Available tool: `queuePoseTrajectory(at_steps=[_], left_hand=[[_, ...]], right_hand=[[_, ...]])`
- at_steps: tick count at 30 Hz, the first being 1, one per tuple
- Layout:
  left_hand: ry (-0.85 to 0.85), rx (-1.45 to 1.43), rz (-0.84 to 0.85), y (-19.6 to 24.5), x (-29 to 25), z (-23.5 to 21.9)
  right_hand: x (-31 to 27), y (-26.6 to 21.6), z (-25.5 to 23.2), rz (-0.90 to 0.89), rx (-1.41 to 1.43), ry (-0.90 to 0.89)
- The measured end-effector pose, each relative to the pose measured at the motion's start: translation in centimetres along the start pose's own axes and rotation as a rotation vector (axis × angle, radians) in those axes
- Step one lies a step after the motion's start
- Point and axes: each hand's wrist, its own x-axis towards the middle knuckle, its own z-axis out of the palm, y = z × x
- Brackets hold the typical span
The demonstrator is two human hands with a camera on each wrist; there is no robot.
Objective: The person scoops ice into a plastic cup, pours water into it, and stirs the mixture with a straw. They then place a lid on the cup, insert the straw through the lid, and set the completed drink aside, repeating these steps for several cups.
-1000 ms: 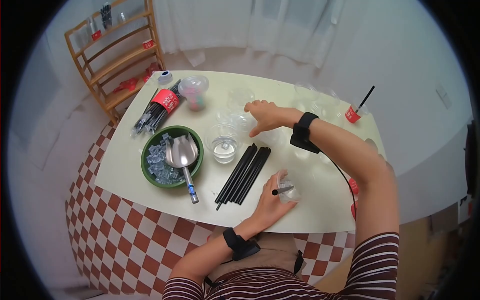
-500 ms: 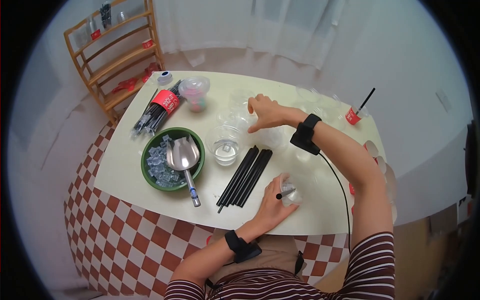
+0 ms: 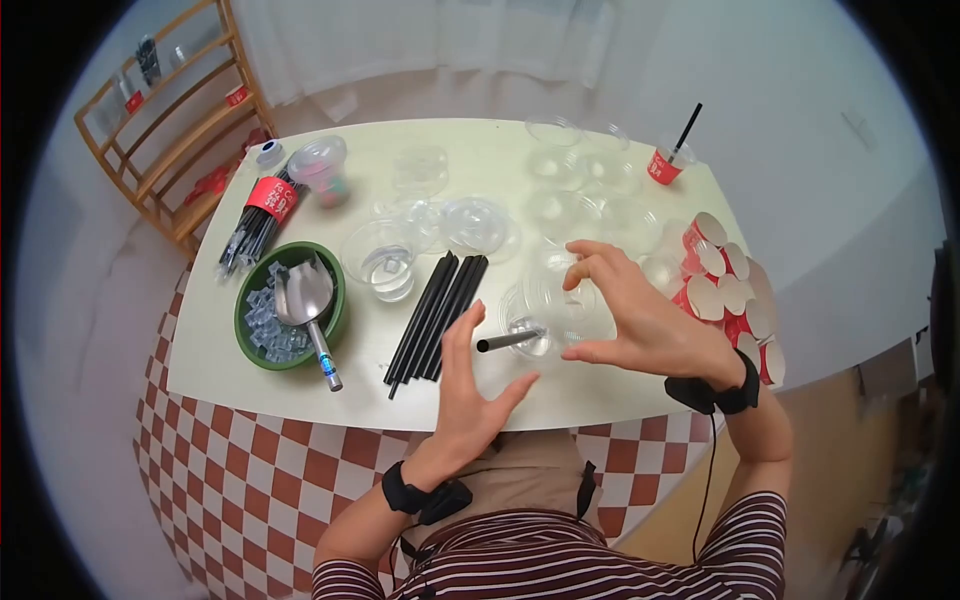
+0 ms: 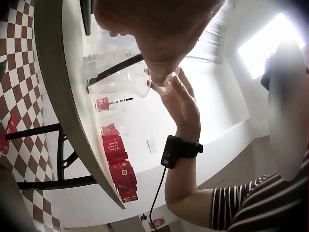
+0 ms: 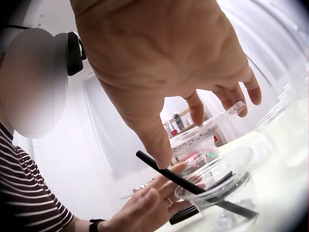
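A clear plastic cup [image 3: 532,347] with ice in it stands near the table's front edge, a thick black straw [image 3: 503,341] leaning out of it. My left hand [image 3: 470,395] is beside it on the left, thumb and fingers spread, holding nothing. On the other side, my right hand [image 3: 645,320] curves over the cup. In the right wrist view it pinches a clear lid [image 5: 205,130] by the edge between thumb and fingertips, above the cup's rim. More clear lids [image 3: 475,226] lie behind, with a row of black straws [image 3: 435,320] to the left.
At left stands a green bowl [image 3: 337,338] of ice cubes with a metal scoop [image 3: 304,293] in it. A clear bowl of water [image 3: 388,272] is beside it. Several clear cups [image 3: 562,212] stand at back right, near red paper sleeves [image 3: 735,295] and a finished-looking red-sleeved cup [image 3: 664,168].
My right hand has come from the lids in the middle to above the cup, bringing a lid. The left hand has let go of the cup and opened. The head view has turned right.
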Motion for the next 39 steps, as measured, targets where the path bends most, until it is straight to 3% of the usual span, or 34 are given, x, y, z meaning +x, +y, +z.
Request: queuePoseTrajectory(at_steps=[5, 7, 16, 19, 28, 35, 39], left_hand=[[0.054, 0.067, 0.101, 2.3, 1.9, -1.0], [0.052, 0.055, 0.150, 2.2, 2.5, -1.2], [0.329, 0.083, 0.212, 6.3, 4.1, -5.4], [0.338, 0.096, 0.248, 7.2, 4.8, -5.5], [0.231, -0.006, 0.244, 7.7, 6.9, -2.4], [0.120, 0.123, 0.290, 7.8, 8.1, -1.6], [-0.066, 0.196, 0.199, 5.6, 7.6, -0.3]], right_hand=[[-1.5, 1.0, 1.5, 0.095, 0.002, -0.040], [-1.7, 1.5, 2.1, 0.063, 0.027, -0.011], [-0.8, 1.9, 3.9, 0.035, 0.085, -0.021], [-0.7, 2.0, 4.6, 0.023, 0.090, 0.004], [-0.4, 2.0, 5.3, 0.018, 0.114, 0.070], [-0.3, 2.1, 5.4, 0.031, 0.157, 0.072], [-0.3, 2.9, 5.9, -0.061, 0.113, 0.121]])
